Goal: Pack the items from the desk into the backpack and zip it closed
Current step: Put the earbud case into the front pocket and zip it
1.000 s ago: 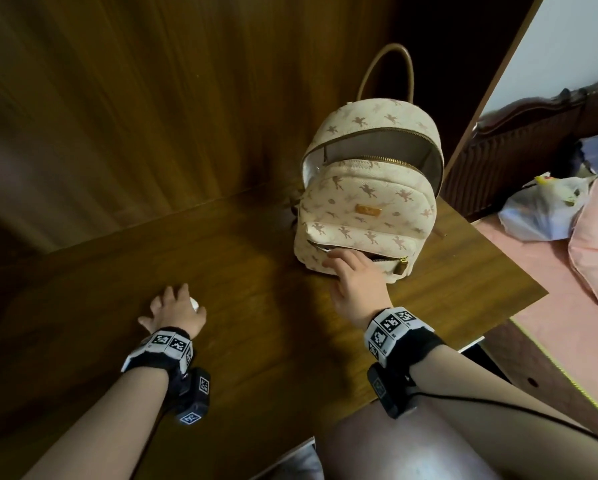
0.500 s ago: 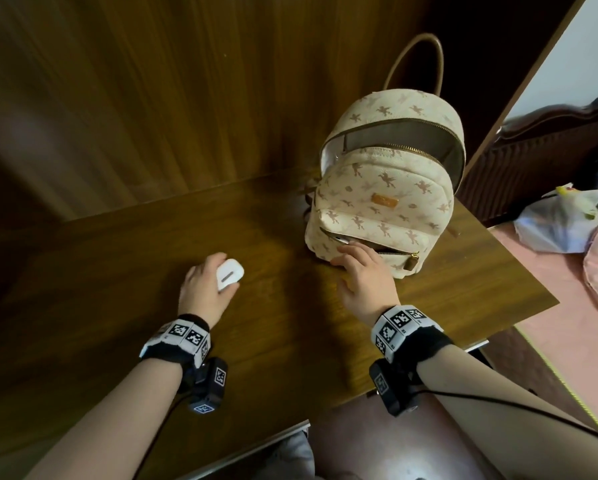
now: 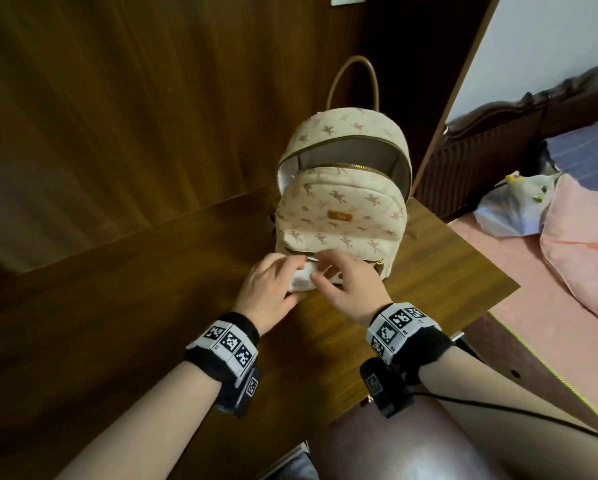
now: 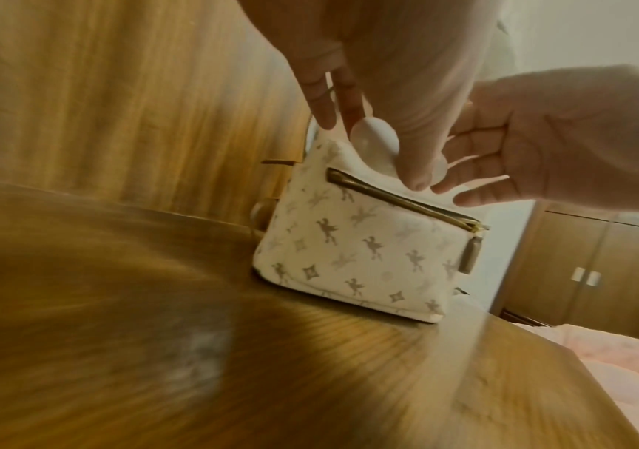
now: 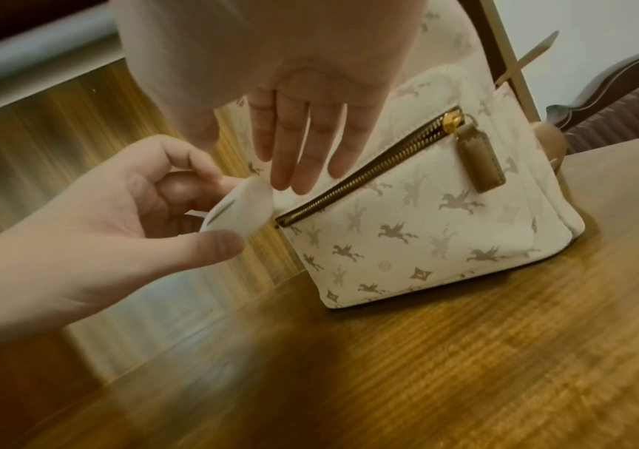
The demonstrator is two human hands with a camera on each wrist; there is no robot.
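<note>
I had the backpack (image 3: 342, 209) standing upright on the bench (image 3: 152, 306), its back toward the wood panelling, so that both openings faced me. Its main compartment at the top gaped open; the front pocket zipper (image 5: 368, 173) ran across the lower face of the backpack, with the tan pull tab (image 5: 479, 158) parked at the end away from my left hand. From the wrist views I could not tell how far that pocket was parted.

My left hand (image 3: 269, 289) pinched a small white rounded case (image 5: 241, 209), which looked like an earbud case, between thumb and curled fingers, and held it just in front of the backpack at the closed end of the zipper line. I judged I was carrying it there because the front pocket suited so small a thing better than the deep main compartment.

My right hand (image 3: 349, 285) hovered just in front of the backpack's pocket beside the case, fingers straight and relaxed, gripping nothing. I took it to be placed there to spread the pocket's lip or steady the backpack while the case went in.

Neither zipper was yet closed.
</note>
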